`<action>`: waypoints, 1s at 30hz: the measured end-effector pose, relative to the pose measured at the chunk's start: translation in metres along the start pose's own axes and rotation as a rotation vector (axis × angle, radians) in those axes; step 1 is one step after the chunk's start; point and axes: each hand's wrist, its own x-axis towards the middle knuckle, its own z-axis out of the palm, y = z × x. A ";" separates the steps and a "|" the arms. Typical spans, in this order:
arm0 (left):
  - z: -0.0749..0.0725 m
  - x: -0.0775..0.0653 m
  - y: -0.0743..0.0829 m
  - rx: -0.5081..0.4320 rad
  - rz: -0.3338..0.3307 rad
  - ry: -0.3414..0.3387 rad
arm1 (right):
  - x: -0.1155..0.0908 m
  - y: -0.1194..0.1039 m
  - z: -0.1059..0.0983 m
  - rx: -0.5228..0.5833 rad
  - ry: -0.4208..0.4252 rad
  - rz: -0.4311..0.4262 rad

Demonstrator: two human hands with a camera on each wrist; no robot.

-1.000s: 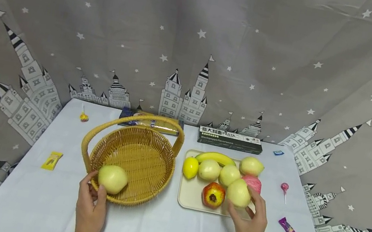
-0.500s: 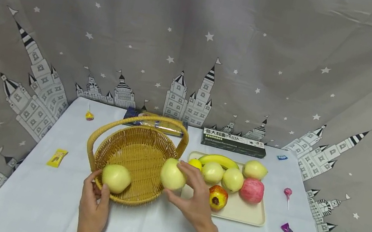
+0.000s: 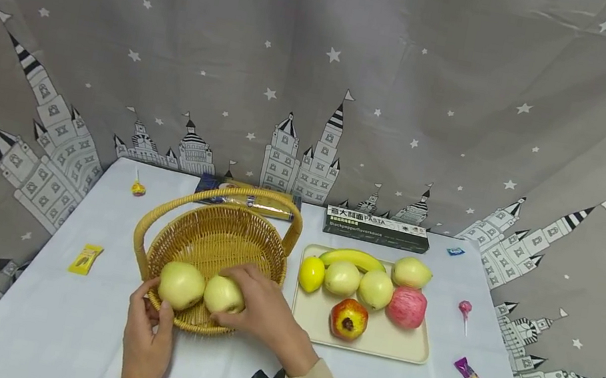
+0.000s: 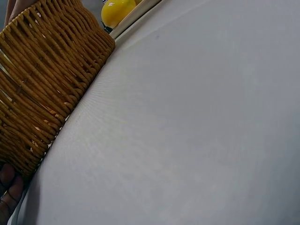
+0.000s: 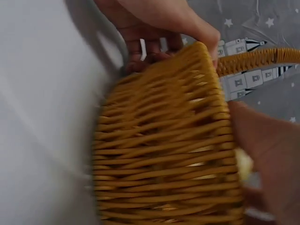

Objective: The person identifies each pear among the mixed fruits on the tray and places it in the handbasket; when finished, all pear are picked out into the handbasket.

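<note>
A round wicker basket (image 3: pixel 221 239) with an arched handle stands left of the middle of the table. At its near-left rim my left hand (image 3: pixel 148 341) grips the edge, thumb up; the left wrist view has its fingertips (image 4: pixel 11 194) against the woven wall (image 4: pixel 51 70). My right hand (image 3: pixel 265 314) reaches over the near-right rim and holds a pale yellow-green apple (image 3: pixel 224 295) low inside the basket. Beside it, on the left, lies another pale yellow-green apple (image 3: pixel 181 286). In the right wrist view the basket wall hides most of the held apple.
Right of the basket, a cream tray (image 3: pixel 385 345) bears a banana (image 3: pixel 353 259), lemon (image 3: pixel 311 274), pomegranate (image 3: pixel 349 319), pink-red apple (image 3: pixel 407 307) and several pale fruits. Behind stand a pasta box (image 3: pixel 376 230) and a blue-yellow packet (image 3: pixel 270 205). Sweets (image 3: pixel 85 259) lie at both sides.
My right hand has carried the pale apple from the tray leftward, over the rim, down into the basket beside the other one. My left hand stays on the rim.
</note>
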 end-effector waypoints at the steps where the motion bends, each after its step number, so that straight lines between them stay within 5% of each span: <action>1: 0.000 0.000 0.000 0.002 -0.001 0.002 | 0.002 -0.001 -0.001 -0.011 -0.031 0.010; 7: 0.001 -0.002 -0.001 0.002 -0.023 -0.007 | 0.011 -0.002 -0.002 -0.022 -0.153 0.012; 17: 0.000 -0.001 -0.002 0.030 -0.025 -0.006 | 0.009 -0.002 -0.005 0.017 -0.148 -0.018; 30: 0.001 0.000 0.002 0.049 -0.060 -0.005 | -0.027 0.035 -0.064 0.273 -0.056 0.024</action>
